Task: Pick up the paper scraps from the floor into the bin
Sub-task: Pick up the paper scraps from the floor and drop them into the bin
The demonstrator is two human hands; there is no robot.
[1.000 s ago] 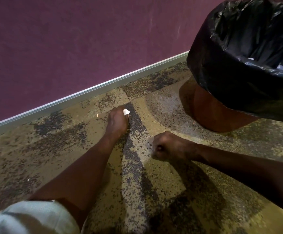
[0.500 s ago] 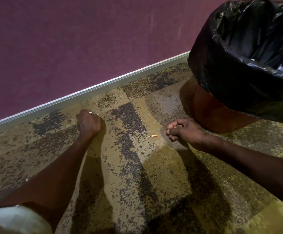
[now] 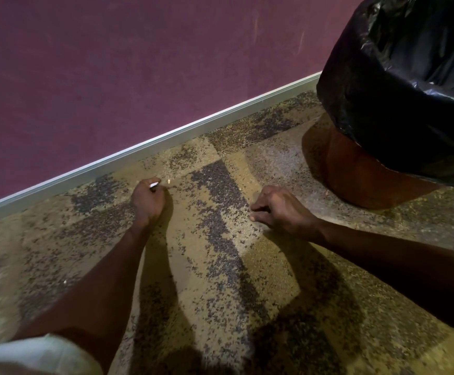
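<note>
The left hand [image 3: 147,199] pinches a white paper scrap [image 3: 154,184] in its curled fingers, low over the carpeted floor [image 3: 209,266] near the wall. The right hand [image 3: 280,209] rests on the floor with fingers curled; whether they hold anything, I cannot tell. The bin [image 3: 399,104] stands to the right.

Dim, warm yellowish light falls on the carpet [image 3: 209,255]. Both forearms cast soft dark shadows toward the camera. Glare glints on the black bin liner [image 3: 399,85]. Wide-angle bending and slight blur soften the edges.
</note>
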